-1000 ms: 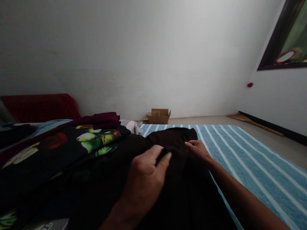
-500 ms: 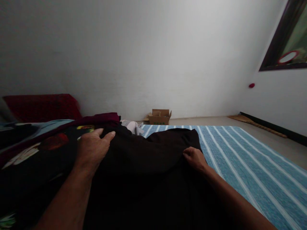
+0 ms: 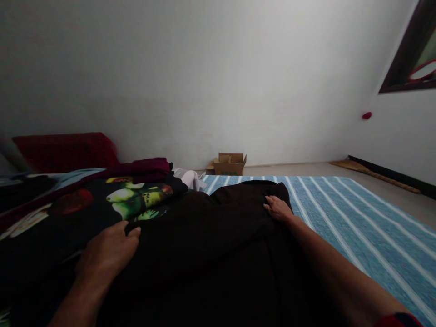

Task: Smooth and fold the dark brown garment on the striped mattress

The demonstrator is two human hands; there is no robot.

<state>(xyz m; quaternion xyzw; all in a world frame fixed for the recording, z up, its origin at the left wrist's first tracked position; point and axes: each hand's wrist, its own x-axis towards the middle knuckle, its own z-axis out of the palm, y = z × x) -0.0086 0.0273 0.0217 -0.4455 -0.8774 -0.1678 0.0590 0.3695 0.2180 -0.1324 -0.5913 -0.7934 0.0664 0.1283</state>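
Note:
A plain black-brown garment (image 3: pixel 218 227) lies spread in front of me; its exact kind is hard to make out in the dark. At its left edge is my left hand (image 3: pixel 109 250), fingers curled down onto the cloth and the thumb beside them. My right hand (image 3: pixel 277 209) rests on the far right corner, fingers loosely spread over the fabric. Left of this garment lies a black floral garment (image 3: pixel 136 200) with green, yellow and red print, partly under the plain cloth or beside it.
A maroon cloth (image 3: pixel 146 168) and a light blue cloth (image 3: pixel 80 175) lie at the far left. The bed's striped blue sheet (image 3: pixel 340 209) extends right. Beyond are a white bundle (image 3: pixel 190 178), an open cardboard box (image 3: pixel 231 164), a red covered object (image 3: pixel 68 150) and the wall.
My left hand has moved down and left toward me, uncovering the green print. My right hand has shifted slightly up on the corner, its fingers loosened. The view has turned slightly left.

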